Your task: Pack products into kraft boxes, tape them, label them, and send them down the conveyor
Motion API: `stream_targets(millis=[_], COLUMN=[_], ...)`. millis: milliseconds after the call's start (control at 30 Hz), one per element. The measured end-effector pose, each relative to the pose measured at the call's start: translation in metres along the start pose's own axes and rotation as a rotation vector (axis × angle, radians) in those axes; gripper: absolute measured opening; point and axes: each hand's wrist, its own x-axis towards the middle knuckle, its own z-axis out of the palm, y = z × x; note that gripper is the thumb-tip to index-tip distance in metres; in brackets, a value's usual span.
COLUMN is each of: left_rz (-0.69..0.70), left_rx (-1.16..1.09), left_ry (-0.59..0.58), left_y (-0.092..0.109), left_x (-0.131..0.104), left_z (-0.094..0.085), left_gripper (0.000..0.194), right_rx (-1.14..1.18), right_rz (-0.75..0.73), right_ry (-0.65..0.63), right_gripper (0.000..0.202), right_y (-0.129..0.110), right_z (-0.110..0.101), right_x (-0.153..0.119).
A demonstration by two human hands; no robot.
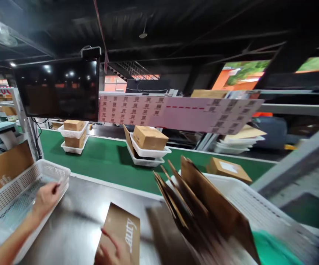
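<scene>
Brown cardboard carton [134, 235], white lettering on its face, lies low in view at the steel table [79, 195], between a white basket [13, 187] on the left and cardboard pieces [211, 198] on the right. Right hand [114, 251] overlaps the carton's near part, fingers partly bent; cannot tell whether it pinches it. Left hand [46, 197] is loosely curled by the basket's side, blurred; grip unclear. Step in hand, as judged: handling the carton. Next move probably calls for a sure hold on its edges.
</scene>
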Motion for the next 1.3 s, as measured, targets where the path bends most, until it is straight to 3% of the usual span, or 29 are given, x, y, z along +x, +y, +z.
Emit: stream_targets(millis=[33,133,200,233,333,400,533,600,767,900,1067,1300], left_rz=[0.078,0.25,0.279,0.278,0.238,0.153,-0.163,-0.235,-0.198,-0.176,-0.151,-0.176], left_rx=[-0.094,-0.327,-0.388,-0.392,-0.316,-0.313,-0.545,-0.586,-0.598,-0.575,-0.551,-0.544], left_ry=[-0.041,-0.38,-0.5,-0.486,-0.227,-0.179,-0.446,-0.484,-0.508,-0.546,-0.567,-0.657], left_y=[0.028,0.094,0.116,0.12,0.119,0.115,0.113,0.116,0.121,0.122,0.119,0.112], left_x=[-0.024,-0.095,-0.126,-0.133,-0.134,-0.129,-0.132,-0.139,-0.148,-0.151,-0.159,-0.164], left_z=[0.012,0.044,0.051,0.049,0.041,0.041,0.056,0.062,0.065,0.065,0.068,0.072], left_gripper=[0.018,0.026,0.029,0.029,0.029,0.036,0.039,0.04,0.042,0.041,0.037,0.037], right_rx=[0.123,0.424,0.461,0.432,0.277,0.243,0.295,0.266,0.128,0.011,-0.067,-0.15], right_rz=[-0.028,-0.114,-0.116,-0.122,-0.214,-0.252,-0.15,-0.173,-0.508,-0.616,-0.657,-0.601], right_ry=[-0.064,-0.193,-0.186,-0.181,-0.215,-0.234,-0.159,-0.106,-0.042,-0.024,-0.023,-0.082], right_gripper=[0.057,0.063,0.057,0.054,0.042,0.03,0.023,0.022,0.02,0.023,0.023,0.027], right_y=[-0.02,-0.072,-0.093,-0.098,-0.099,-0.094,-0.087,-0.086,-0.087,-0.086,-0.085,-0.083], right_z=[0.005,0.01,0.0,-0.007,-0.029,-0.036,-0.035,-0.036,-0.051,-0.063,-0.068,-0.07], right_x=[0.005,0.024,0.031,0.032,0.023,0.011,-0.012,-0.018,-0.019,-0.021,-0.028,-0.038])
